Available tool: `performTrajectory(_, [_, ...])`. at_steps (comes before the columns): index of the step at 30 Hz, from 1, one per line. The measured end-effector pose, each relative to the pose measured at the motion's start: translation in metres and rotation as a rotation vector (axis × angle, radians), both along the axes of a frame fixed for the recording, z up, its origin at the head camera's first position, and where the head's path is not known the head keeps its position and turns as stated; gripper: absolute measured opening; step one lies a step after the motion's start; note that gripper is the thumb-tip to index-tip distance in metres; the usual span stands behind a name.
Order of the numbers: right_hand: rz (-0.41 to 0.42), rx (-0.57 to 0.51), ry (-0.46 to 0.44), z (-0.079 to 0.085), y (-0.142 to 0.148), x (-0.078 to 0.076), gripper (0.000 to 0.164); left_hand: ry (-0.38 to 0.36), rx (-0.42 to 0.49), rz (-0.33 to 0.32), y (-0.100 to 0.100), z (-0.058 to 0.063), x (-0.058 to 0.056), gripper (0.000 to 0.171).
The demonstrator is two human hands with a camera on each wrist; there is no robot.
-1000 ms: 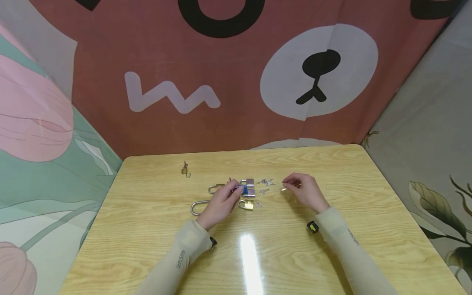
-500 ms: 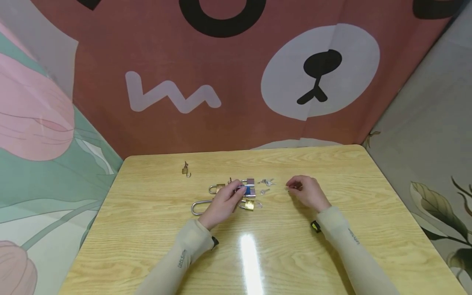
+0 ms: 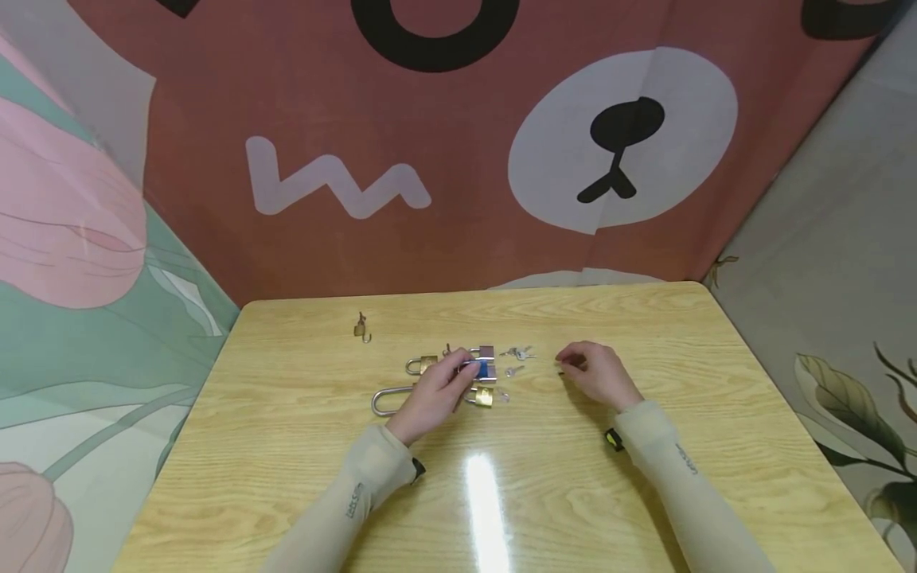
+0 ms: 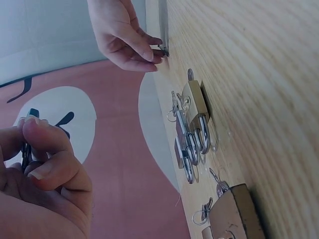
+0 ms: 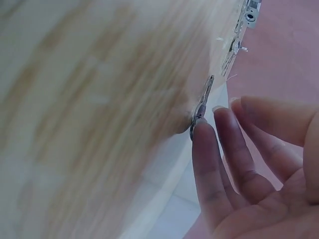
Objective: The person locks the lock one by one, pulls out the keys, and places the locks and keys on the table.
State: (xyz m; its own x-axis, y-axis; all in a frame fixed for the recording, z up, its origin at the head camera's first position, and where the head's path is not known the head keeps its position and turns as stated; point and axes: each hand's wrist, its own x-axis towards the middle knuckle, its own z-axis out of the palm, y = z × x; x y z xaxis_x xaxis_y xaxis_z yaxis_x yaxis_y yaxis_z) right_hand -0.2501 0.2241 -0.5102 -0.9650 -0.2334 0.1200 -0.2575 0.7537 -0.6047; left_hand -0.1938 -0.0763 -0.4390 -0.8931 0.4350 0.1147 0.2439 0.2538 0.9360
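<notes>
My left hand (image 3: 431, 394) pinches a small blue padlock (image 3: 483, 368) above the group of locks. In the left wrist view this padlock shows edge-on, with a teal end (image 4: 33, 113) at the fingertips. Farther right, my right hand (image 3: 595, 372) is low over the table. One of its fingertips touches a small key (image 5: 203, 102) on the tabletop, while the other fingers stand apart from it. Silver padlocks (image 3: 486, 352) and a gold padlock (image 3: 484, 397) lie near the left hand, which partly hides the locks beneath it.
Loose keys (image 3: 520, 353) and a single key (image 3: 513, 372) lie between the hands. A long-shackle padlock (image 3: 387, 402) and a brass padlock (image 3: 427, 363) are at the left. A small opened lock (image 3: 360, 328) sits farther back on the wooden table (image 3: 286, 446).
The right hand has shifted slightly right and its fingers have loosened from the bright key that they held. The left hand stays nearly still with the blue padlock.
</notes>
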Motion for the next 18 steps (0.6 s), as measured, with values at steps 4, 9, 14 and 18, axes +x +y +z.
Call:
performTrajectory(4, [-0.01, 0.001, 0.018, 0.001, -0.004, 0.001, 0.015, -0.007, -0.008, -0.001, -0.001, -0.006, -0.002, 0.023])
performTrajectory(9, [0.018, -0.017, 0.09, 0.01, -0.016, 0.004, 0.016, 0.002, -0.042, -0.009, -0.002, -0.031, -0.013, 0.027])
performTrajectory(14, [0.165, -0.081, 0.188, 0.027, -0.04, 0.011, 0.019, 0.006, -0.058, -0.024, 0.002, -0.039, -0.015, 0.027])
performTrajectory(18, [0.378, -0.171, 0.238, 0.037, -0.059, 0.02, 0.038, 0.0, -0.061, -0.039, 0.007, -0.043, -0.014, 0.026])
